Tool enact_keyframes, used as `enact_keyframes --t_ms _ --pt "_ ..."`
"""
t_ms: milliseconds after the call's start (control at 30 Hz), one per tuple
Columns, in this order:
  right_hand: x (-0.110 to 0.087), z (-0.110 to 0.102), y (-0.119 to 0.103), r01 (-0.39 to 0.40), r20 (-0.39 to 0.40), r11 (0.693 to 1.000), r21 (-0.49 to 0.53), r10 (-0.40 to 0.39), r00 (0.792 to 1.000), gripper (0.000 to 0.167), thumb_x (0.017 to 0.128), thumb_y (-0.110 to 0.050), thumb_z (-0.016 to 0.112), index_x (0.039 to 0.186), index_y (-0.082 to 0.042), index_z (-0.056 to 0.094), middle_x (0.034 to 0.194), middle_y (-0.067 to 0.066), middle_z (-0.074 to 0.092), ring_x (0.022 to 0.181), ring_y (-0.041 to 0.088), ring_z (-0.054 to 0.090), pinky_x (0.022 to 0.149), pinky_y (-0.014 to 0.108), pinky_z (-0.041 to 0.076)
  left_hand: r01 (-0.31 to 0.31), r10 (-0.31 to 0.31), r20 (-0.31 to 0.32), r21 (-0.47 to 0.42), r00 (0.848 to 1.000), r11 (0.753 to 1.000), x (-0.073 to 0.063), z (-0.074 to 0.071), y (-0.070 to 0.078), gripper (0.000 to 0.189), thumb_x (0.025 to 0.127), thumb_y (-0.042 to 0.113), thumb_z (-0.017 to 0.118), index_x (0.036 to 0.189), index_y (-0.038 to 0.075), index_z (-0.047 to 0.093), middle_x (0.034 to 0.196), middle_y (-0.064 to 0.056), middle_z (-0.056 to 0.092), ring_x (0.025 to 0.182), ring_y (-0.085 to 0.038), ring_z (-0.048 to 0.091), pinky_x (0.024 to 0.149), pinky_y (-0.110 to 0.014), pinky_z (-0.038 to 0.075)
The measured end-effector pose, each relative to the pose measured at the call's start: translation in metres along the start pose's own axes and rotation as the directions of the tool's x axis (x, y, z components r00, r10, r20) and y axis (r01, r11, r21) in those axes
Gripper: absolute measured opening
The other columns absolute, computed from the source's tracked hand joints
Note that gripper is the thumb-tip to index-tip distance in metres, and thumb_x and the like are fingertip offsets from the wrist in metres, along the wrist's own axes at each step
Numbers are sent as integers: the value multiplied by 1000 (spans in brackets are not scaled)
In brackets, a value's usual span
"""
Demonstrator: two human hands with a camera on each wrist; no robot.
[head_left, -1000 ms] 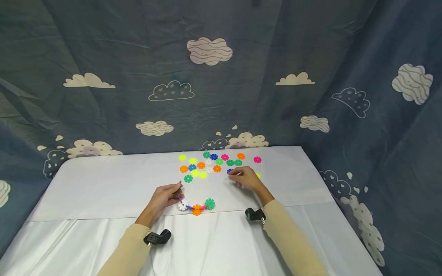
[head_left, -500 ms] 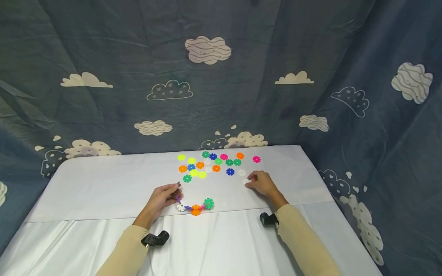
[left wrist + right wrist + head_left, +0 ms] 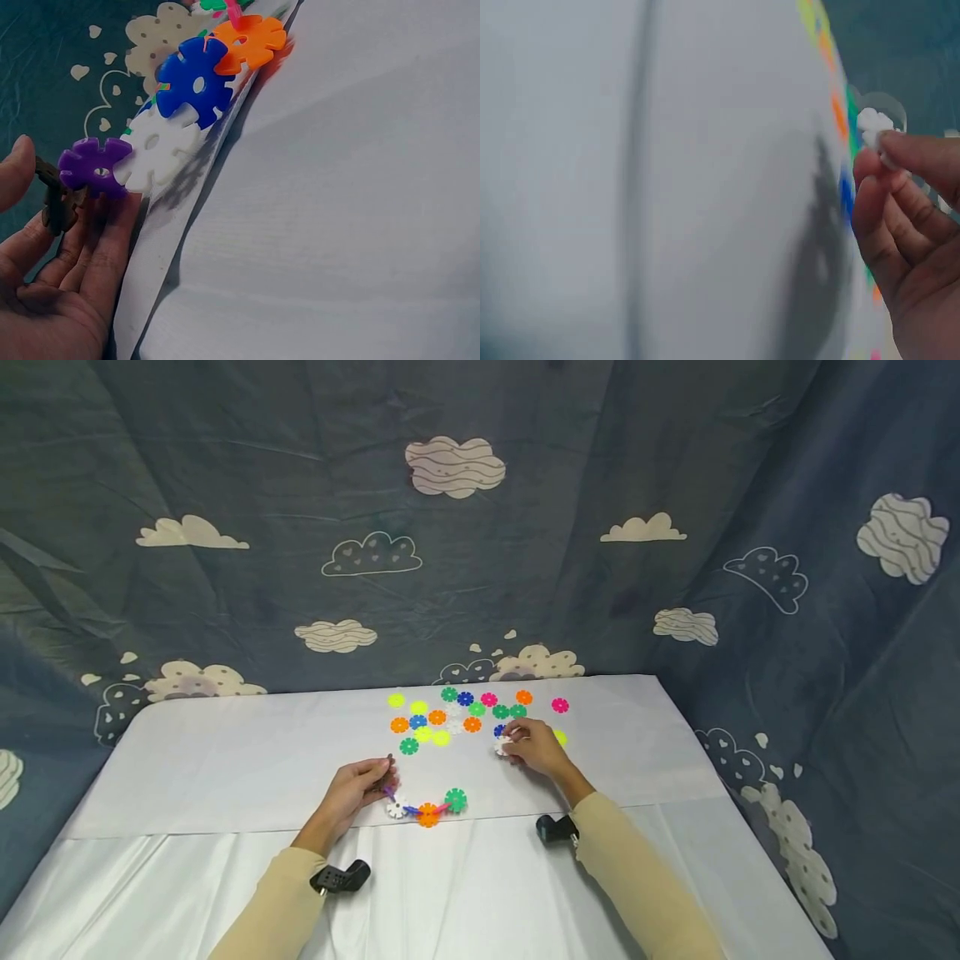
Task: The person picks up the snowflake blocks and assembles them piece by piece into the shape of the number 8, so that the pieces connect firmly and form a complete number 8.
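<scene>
My left hand (image 3: 347,795) pinches a brown notched disc (image 3: 56,199) at the end of a chain of interlocking plastic discs. From there the chain runs through a purple disc (image 3: 94,166), a white disc (image 3: 156,154), a blue disc (image 3: 193,82) and an orange disc (image 3: 251,45). A pink disc (image 3: 442,809) and a green disc (image 3: 455,800) form its far end, low over the table. My right hand (image 3: 542,748) pinches a loose white disc (image 3: 872,124) between thumb and index finger, raised above the table near a dark blue disc (image 3: 498,730).
Several loose discs lie scattered beyond the hands, among them an orange disc (image 3: 472,725), a yellow disc (image 3: 441,739) and a magenta disc (image 3: 559,705). White cloth covers the table (image 3: 247,768). A dark cloud-patterned curtain (image 3: 480,577) hangs behind and at the right.
My right hand first shifted right to a white disc on the table, then came back left carrying it. The left hand and its chain stay nearly still.
</scene>
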State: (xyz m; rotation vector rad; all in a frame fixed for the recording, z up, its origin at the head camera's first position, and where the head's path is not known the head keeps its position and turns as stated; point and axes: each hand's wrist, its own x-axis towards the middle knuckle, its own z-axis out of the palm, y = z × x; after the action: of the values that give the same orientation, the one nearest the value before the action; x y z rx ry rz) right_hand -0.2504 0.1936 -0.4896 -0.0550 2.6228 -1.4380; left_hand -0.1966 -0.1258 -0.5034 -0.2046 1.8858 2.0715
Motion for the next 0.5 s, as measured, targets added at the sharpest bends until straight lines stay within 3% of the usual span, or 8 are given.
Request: enact_keyframes --t_ms 267,500 --pt "19 69 -64 61 152 958 280 -107 983 18 86 0 69 103 5 67 78 11 67 60 18 66 65 36 59 -10 10 -19 -1 1000 1000 0 -1 -3 40 100 19 53 127 -11 53 104 -9 67 90 -12 64 81 -26 55" --pt "24 107 -87 20 213 921 389 -111 971 18 86 2 68 103 8 63 74 13 69 57 17 67 66 39 59 -8 9 -27 7 1000 1000 4 0 -4 39 100 20 54 124 -11 56 102 -9 67 89 -12 64 81 -28 55"
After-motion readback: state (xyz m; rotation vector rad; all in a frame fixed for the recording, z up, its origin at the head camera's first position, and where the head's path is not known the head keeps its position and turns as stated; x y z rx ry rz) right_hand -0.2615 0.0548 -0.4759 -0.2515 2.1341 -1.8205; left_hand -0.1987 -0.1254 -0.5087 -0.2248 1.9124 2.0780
